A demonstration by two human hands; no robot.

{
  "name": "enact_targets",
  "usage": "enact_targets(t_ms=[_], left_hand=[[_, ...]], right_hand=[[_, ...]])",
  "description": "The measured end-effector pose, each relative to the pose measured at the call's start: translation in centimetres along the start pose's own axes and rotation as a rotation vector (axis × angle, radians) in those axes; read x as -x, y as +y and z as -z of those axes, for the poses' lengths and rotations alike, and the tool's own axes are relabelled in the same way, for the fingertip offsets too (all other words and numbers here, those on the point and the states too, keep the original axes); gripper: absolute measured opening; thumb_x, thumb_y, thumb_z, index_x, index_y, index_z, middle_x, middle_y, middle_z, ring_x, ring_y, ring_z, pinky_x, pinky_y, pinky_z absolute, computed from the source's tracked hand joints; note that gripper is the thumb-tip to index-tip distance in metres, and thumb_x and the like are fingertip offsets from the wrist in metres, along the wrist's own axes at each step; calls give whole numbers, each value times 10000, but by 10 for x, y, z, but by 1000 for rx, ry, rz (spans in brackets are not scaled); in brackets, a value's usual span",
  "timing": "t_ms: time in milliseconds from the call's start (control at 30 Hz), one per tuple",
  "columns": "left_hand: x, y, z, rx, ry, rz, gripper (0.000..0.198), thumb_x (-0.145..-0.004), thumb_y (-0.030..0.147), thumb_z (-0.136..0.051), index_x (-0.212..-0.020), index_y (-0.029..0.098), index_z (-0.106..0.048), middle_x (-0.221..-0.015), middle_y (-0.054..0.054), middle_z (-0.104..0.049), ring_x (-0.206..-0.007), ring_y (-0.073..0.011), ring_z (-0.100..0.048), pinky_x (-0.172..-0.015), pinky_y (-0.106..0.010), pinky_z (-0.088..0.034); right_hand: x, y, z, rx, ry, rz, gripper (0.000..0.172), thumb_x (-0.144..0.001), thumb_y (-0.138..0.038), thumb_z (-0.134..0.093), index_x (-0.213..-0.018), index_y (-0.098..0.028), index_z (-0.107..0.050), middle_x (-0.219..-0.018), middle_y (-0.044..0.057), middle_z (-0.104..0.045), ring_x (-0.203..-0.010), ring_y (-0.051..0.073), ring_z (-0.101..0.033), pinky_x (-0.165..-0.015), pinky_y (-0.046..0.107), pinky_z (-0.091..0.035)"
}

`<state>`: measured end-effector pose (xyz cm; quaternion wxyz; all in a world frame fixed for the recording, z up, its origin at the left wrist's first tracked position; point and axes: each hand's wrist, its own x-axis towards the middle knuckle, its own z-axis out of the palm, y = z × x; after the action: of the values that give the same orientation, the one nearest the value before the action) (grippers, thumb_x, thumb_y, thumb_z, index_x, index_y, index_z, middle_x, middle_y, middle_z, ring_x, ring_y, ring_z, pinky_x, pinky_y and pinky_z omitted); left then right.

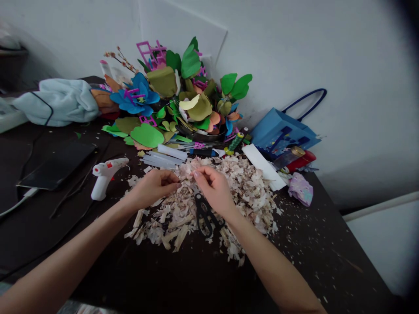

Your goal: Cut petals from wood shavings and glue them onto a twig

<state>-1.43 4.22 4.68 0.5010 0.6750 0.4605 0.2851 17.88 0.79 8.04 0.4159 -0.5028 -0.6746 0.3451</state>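
Pale wood shavings point(238, 192) heaped across the dark tabletop point(314, 244), and both hands are right at the top of the pile! The right hand point(212, 188) is pinched almost closed, thumb against fingertips, on a curled shaving point(194, 171). The left hand point(153, 188) sits just beside it, fingers curled in toward the same spot; whether it has hold of anything, you cannot tell from this angle. Just under the right hand, black-handled scissors point(204, 213) lie on the heap, their blades out of sight. To the left, near the left hand, a white hot glue gun point(106, 176) lies on its side, with clear glue sticks point(162, 159) just above the shavings. Behind all that rises a big jumble of paper flowers, led by a blue flower point(135, 97). Over on the right, a blue paper bag point(281, 133) with navy handles leans against the wall, and a crumpled lilac packet point(300, 189) sits near the table edge.
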Motion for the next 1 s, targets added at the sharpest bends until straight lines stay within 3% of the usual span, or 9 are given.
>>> enact_targets(t_ms=[167, 333, 733, 1000], left_hand=[[-4, -4, 3, 49, -4, 50, 235, -735, 394, -675, -774, 164, -643, -552, 39, -552, -441, -79, -400, -411, -210, -271], [-7, -5, 7, 118, 19, 115, 257, -688, 400, -707, -759, 161, -646, -504, 55, -507, -426, -79, -393, -412, -205, -258], [-41, -38, 17, 95, 158, 72, 195, -657, 351, -696, -701, 164, -664, -453, 47, -521, -394, -92, -411, -409, -216, -277], [-64, -52, 18, -17, 241, 24, 254, -655, 416, -671, -692, 166, -648, -444, 45, -536, -383, -101, -417, -418, -227, -287]], right_hand=[[9, -9, 4, -117, 77, -28, 189, -922, -358, -490, -912, -199, -592, -549, -64, -375, -464, 108, -354, -439, 248, -269], [16, -2, 2, -148, 106, -49, 189, -922, -357, -502, -909, -196, -601, -554, -65, -390, -460, 101, -352, -436, 239, -266], [51, 11, -13, -95, -13, -69, 175, -916, -292, -524, -870, -174, -645, -555, -56, -411, -487, 98, -347, -455, 222, -257], [73, 14, -12, -120, -37, -141, 196, -922, -304, -524, -852, -164, -641, -597, -46, -449, -518, 92, -365, -480, 214, -275]])
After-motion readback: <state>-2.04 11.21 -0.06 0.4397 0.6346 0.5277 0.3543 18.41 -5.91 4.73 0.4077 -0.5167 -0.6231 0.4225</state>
